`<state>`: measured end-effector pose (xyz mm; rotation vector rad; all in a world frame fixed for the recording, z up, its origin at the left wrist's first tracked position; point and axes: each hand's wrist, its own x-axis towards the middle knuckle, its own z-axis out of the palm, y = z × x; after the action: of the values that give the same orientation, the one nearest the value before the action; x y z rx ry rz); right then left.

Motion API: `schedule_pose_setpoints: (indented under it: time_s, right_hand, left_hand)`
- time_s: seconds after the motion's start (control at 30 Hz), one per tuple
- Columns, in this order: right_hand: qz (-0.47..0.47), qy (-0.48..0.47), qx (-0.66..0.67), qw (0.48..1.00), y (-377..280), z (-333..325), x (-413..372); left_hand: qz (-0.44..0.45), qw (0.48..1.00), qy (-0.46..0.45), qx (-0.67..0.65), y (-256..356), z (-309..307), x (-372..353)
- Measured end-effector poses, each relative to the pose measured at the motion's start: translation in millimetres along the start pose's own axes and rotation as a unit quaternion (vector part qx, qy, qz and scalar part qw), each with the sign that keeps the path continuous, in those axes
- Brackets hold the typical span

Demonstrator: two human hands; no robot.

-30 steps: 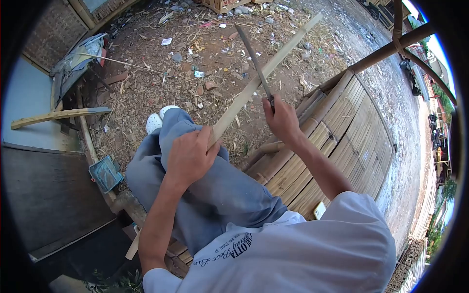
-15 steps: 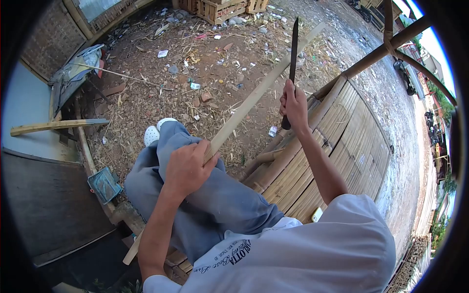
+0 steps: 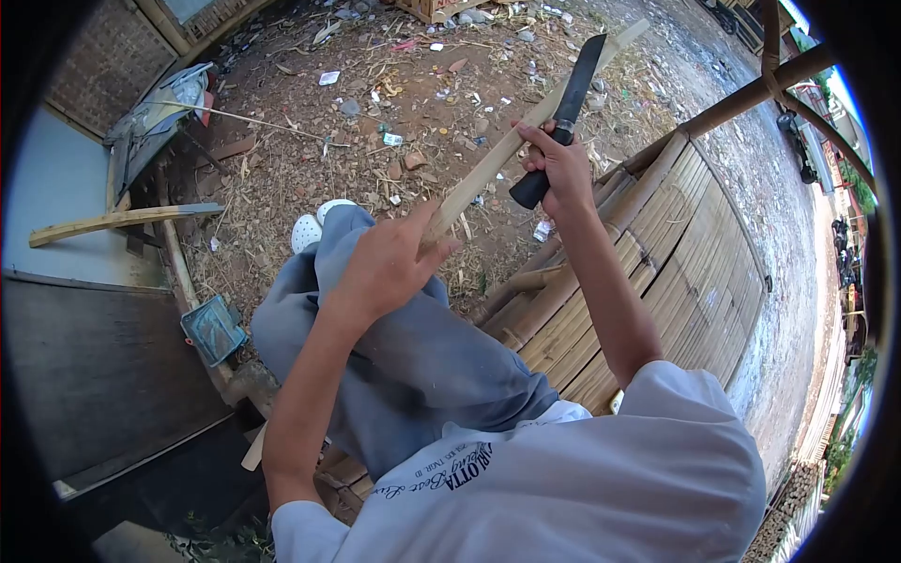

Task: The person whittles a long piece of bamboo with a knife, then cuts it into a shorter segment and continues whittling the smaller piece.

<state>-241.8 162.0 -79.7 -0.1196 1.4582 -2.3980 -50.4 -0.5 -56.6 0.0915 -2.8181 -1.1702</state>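
The left hand's (image 3: 387,267) fingers were curled shut round a bamboo strip (image 3: 488,167), thumb on top, gripping it just above the raised knee. The right hand's (image 3: 561,167) fingers were closed tight round the dark handle of a knife (image 3: 574,89). Its blade pointed up and away and lay across the strip's far part; whether the edge bit into the bamboo could not be told.

The strip ran slanting from low beside the left hip, through the left hand, past the right hand, to its far end high over the ground. The two hands sat near each other on it, the right one farther out. Under the left hand were grey trousers (image 3: 413,361), with a white shoe (image 3: 314,225) beyond the knee. The person sat on a slatted bamboo bench (image 3: 676,253). Littered dirt ground (image 3: 375,113) spread ahead, with a blue tray (image 3: 214,328) and a plank (image 3: 122,220) well off to the left.
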Motion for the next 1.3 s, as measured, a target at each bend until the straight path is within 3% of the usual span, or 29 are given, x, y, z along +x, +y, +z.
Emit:
schedule_pose_setpoints:
  time_s: [0.07, 0.27, 0.4, 0.47, 0.53, 0.57, 0.63, 0.67, 0.73, 0.77, 0.83, 0.87, 0.93, 0.97, 1.03, 1.17, 1.23, 1.3]
  right_hand:
    - [-0.027, 0.054, 0.014, 0.998, -0.4, -5.5, 8.2]
    - [-0.072, 0.080, -0.090, 0.990, -12.8, -21.8, 15.6]
    - [-0.033, -0.073, -0.198, 0.977, 27.2, -35.6, -32.1]
    - [-0.054, -0.131, -0.353, 0.925, 56.3, -38.7, -67.0]
    - [-0.120, -0.240, -0.482, 0.834, 65.1, -32.1, -101.0]
    - [-0.120, -0.239, -0.481, 0.835, 65.0, -32.0, -102.4]
    - [-0.246, -0.271, -0.568, 0.738, 65.6, -32.6, -104.5]
    - [-0.246, -0.269, -0.566, 0.739, 65.1, -34.3, -96.5]
    - [-0.161, -0.078, -0.617, 0.766, 60.5, -41.7, -67.1]
    - [-0.162, -0.078, -0.618, 0.766, 58.0, -45.5, -58.4]
    - [-0.170, 0.008, -0.546, 0.820, 49.4, -45.6, -44.1]
    - [-0.173, 0.007, -0.546, 0.820, 53.5, -44.8, -53.6]
    - [-0.220, -0.210, -0.573, 0.761, 60.2, -34.5, -92.6]
    - [-0.218, -0.204, -0.573, 0.763, 58.8, -35.6, -90.1]
    - [-0.290, -0.241, -0.615, 0.692, 56.5, -36.8, -78.8]
    - [-0.304, -0.211, -0.595, 0.713, 67.3, -24.1, -76.2]
    - [-0.218, -0.192, -0.578, 0.763, 62.1, -16.2, -89.9]
    - [-0.201, -0.207, -0.585, 0.758, 60.3, -18.4, -102.0]
  left_hand:
    - [-0.008, 0.997, 0.016, 0.079, 1.5, -0.7, -16.5]
    - [0.024, 0.994, 0.026, 0.102, -5.3, -2.4, -28.9]
    - [0.009, 0.993, 0.028, 0.110, -3.5, 1.2, -23.6]
    - [0.003, 0.992, 0.039, 0.120, -3.5, 2.7, -23.9]
    - [0.019, 0.990, 0.045, 0.130, -5.0, 4.8, -23.7]
    - [0.034, 0.988, 0.051, 0.140, -5.6, 5.1, -23.6]
    - [0.020, 0.990, 0.043, 0.130, -5.2, 3.9, -25.5]
    - [0.005, 0.992, 0.038, 0.117, -5.1, 3.5, -26.3]
    - [-0.001, 0.992, 0.035, 0.118, -7.6, 4.0, -27.2]
    - [-0.006, 0.992, 0.036, 0.121, -8.4, 3.9, -26.8]
    - [-0.003, 0.991, 0.039, 0.124, -5.5, 2.5, -27.0]
    - [0.000, 0.991, 0.037, 0.128, -4.5, 2.3, -26.8]
    - [0.010, 0.991, 0.047, 0.125, -4.2, 4.9, -25.8]
    - [0.020, 0.991, 0.057, 0.123, -4.5, 5.8, -25.1]
    - [0.010, 0.992, 0.049, 0.119, -2.8, 6.5, -20.6]
    - [-0.010, 0.994, 0.055, 0.095, -7.5, 4.9, -15.8]
    - [-0.008, 0.992, 0.063, 0.110, -5.2, 3.9, -18.1]
    - [-0.006, 0.991, 0.067, 0.119, -3.5, 5.7, -20.9]
